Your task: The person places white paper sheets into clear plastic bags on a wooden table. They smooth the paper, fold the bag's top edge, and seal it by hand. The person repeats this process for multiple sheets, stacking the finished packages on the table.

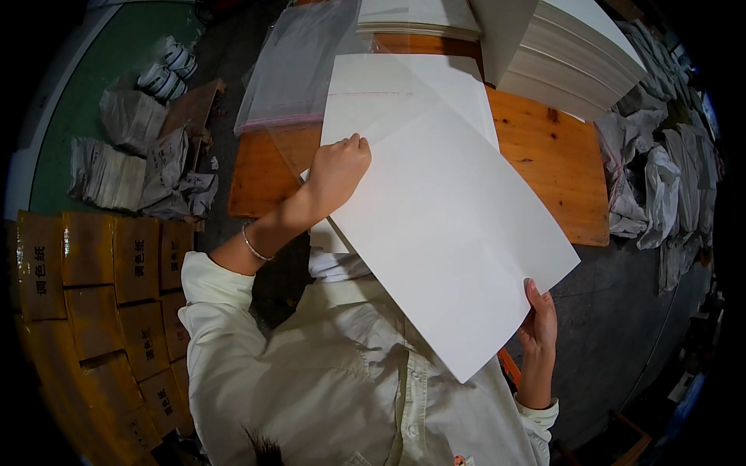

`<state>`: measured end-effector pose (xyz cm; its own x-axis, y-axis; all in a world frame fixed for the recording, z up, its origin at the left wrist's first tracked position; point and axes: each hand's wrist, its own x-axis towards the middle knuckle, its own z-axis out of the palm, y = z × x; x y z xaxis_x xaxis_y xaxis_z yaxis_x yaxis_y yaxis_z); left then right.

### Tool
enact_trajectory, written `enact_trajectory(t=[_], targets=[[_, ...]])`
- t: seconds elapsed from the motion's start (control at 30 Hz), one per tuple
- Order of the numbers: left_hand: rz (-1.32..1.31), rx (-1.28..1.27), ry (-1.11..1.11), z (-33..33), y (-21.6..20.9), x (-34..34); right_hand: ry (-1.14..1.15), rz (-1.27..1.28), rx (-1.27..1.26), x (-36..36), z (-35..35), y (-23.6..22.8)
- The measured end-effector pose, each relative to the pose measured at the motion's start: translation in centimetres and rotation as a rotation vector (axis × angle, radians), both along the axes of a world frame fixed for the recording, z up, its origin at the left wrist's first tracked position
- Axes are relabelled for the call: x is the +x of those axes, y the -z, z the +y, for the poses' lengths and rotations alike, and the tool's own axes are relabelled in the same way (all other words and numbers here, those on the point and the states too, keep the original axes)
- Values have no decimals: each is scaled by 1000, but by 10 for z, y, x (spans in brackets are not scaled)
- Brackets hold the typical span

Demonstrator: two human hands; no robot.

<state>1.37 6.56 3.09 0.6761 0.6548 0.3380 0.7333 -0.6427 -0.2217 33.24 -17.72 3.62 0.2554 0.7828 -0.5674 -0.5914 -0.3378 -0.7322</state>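
Observation:
A large white sheet of paper or a thin stack of it (458,233) lies slanted in front of me, its lower corner close to my shirt. My right hand (538,320) grips its right edge, thumb on top and the other fingers beneath. A clear plastic bag (388,105) spreads over the sheet's far end. My left hand (342,169) is closed in a pinch on the bag's film at the left; its fingertips are partly hidden. Under the far part of this sheet is more white paper (466,85) on the wooden table (544,163).
Flat clear bags (287,70) lie at the table's far left. White sheets (420,19) and a tall paper stack (567,66) stand at the back. Cardboard boxes (89,326) are piled on my left, wrapped bundles (109,171) beyond them. Crumpled plastic sacks (660,171) sit at right.

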Motion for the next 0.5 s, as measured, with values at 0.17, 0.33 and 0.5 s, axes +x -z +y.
enact_trajectory(t=[0.17,0.33,0.5], targets=[[45,5,-31,7,2,3,38,-8,-17,-2,0,-1],[-84,181,86,8,-1,12,60,30,7,-9,3,-3],[-88,181,103,-5,-13,17,54,59,27,-12,6,3]])
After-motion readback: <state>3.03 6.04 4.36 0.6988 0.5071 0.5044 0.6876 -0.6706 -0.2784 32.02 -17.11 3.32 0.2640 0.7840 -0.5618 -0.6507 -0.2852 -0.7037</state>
